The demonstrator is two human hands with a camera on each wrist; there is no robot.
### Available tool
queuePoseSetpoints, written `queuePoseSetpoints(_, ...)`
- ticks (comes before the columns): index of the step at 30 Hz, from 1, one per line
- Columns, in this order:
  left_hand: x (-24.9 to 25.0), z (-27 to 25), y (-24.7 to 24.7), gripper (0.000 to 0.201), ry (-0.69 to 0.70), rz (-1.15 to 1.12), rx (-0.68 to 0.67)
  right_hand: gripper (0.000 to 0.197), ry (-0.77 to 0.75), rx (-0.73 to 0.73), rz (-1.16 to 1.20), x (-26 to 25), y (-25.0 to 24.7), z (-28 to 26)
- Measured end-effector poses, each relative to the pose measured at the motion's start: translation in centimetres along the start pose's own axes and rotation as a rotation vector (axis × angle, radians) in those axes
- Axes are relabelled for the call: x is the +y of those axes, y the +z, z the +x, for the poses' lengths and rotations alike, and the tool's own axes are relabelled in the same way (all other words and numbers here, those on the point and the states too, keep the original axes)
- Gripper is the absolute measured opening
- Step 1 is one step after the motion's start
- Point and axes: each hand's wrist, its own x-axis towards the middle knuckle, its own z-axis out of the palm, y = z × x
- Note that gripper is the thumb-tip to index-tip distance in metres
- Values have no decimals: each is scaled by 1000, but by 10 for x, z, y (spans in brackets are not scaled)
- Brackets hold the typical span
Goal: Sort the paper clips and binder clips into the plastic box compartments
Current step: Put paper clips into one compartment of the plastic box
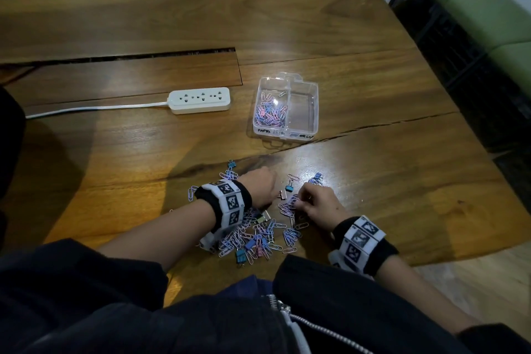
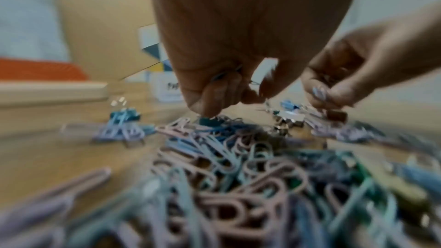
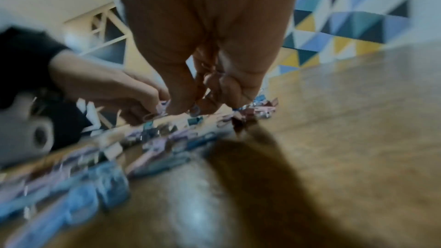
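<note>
Both hands were down in the clip pile [image 1: 258, 236] on the bench [image 1: 115, 158]: left hand [image 1: 260, 187] and right hand [image 1: 321, 205] each pinched paper clips. Plastic box [image 1: 311, 100] sat further back.

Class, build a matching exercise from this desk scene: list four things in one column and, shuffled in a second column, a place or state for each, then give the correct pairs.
Column one:
1. left compartment
2. right compartment
3. power strip
4. mixed pile of clips

Column two:
A. lies on the table left of the plastic box
B. holds paper clips
C. spread on the table under both hands
D. holds no clips

Pairs: 1-B, 2-D, 3-A, 4-C
</note>
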Motion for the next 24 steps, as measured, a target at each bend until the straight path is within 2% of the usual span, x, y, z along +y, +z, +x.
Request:
queuePoseSetpoints(2,-4,4,-5,28,-53,-246,42,17,58,22,205,1,-4,-2)
queuePoseSetpoints(3,-7,7,-8,33,-99,-441,37,22,74,14,303,1,-7,-3)
queuePoseSetpoints(5,-7,9,-12,35,-167,-1060,-8,25,92,-57,462,1,-12,-6)
queuePoseSetpoints(7,-3,9,-17,31,-164,-1475,-52,26,138,-147,628,1,-15,-10)
queuePoseSetpoints(8,0,8,-19,31,-162,-1577,-61,26,182,-181,721,1,-15,-11)
queuePoseSetpoints(10,7,13,-22,35,-158,-1627,-67,27,258,-214,878,3,-16,-13)
queuePoseSetpoints(12,10,19,-24,36,-180,-1544,-99,27,306,-204,1023,4,-17,-15)
queuePoseSetpoints(15,15,30,-25,25,-277,-1382,-151,20,340,-173,1234,6,-15,-16)
queuePoseSetpoints(16,18,32,-25,22,-302,-1299,-161,19,338,-161,1273,6,-15,-17)
queuePoseSetpoints(18,26,36,-25,16,-276,-962,-115,16,355,-106,1242,5,-14,-17)
queuePoseSetpoints(21,30,42,-20,22,-92,-314,-18,24,363,46,829,0,-8,-16)
queuePoseSetpoints(22,32,43,-20,21,-38,-152,-2,25,327,74,645,-1,-5,-15)
queuePoseSetpoints(24,32,48,-18,18,18,36,6,22,232,85,325,0,3,-14)
